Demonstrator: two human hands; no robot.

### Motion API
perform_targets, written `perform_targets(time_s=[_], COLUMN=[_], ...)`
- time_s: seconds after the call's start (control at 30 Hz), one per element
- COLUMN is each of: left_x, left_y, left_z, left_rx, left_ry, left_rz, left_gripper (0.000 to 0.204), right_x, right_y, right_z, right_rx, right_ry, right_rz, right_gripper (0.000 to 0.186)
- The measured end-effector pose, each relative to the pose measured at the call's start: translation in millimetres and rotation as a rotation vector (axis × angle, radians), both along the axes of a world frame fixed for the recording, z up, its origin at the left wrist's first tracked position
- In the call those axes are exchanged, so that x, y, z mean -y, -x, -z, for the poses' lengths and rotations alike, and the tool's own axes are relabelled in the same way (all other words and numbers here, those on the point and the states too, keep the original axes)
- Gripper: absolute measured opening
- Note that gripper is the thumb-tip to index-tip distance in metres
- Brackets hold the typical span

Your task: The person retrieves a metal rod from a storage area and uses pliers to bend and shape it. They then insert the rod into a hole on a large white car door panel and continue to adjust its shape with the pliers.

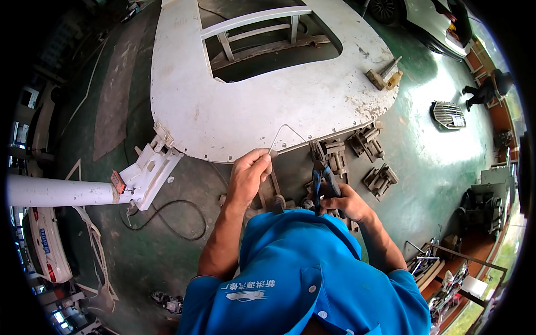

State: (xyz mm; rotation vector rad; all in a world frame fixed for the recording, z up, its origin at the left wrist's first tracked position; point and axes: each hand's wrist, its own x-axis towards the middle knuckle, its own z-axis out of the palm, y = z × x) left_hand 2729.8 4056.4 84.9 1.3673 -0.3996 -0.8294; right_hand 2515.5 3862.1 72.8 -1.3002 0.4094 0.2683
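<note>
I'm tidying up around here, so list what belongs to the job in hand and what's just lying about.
In the job:
thin bent wire, pinched in the left hand
pliers, gripped in the right hand

Seemingly just lying about:
hammer-like tool, on the white panel
grille, on the floor
metal clamp-like block, also on the floor
</note>
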Motion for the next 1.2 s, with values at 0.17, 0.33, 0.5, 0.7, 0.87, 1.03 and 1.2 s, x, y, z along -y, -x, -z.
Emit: perform_targets(time_s=[0.17, 0.33, 0.5, 0.7, 0.87, 1.03, 1.2], left_x=[-1.0, -0.8, -1.3, -2.5, -3.3, -4.6, 1.2], left_y=[0.9, 3.1, 5.9, 8.4, 8.9, 10.0, 22.6], left_z=[2.0, -0.7, 1.7, -0.6, 0.5, 3.2, 11.6], left_rx=[0.006, 0.004, 0.025, 0.069, 0.125, 0.163, 0.34], left_ry=[0.013, 0.025, 0.024, -0.029, -0.033, -0.036, 0.039], left_rz=[0.0, -0.001, 0.003, 0.008, 0.027, -0.051, -0.146], left_gripper=[0.025, 0.025, 0.025, 0.024, 0.025, 0.023, 0.022], right_x=[-1.9, -1.6, 0.8, 3.0, 3.2, 3.6, -1.6], right_y=[-1.4, -2.3, -0.9, -3.1, -5.1, -4.4, -7.5], right_z=[-6.2, -11.0, -6.2, -8.6, -8.0, -4.2, -5.7], right_rx=[0.004, 0.021, 0.004, -0.006, 0.004, 0.007, -0.004], right_ry=[0.005, -0.075, -0.058, -0.052, -0.065, -0.082, -0.144], right_rz=[-0.012, -0.022, -0.068, -0.11, -0.123, -0.114, -0.124], right_gripper=[0.019, 0.021, 0.022, 0.028, 0.032, 0.031, 0.026])
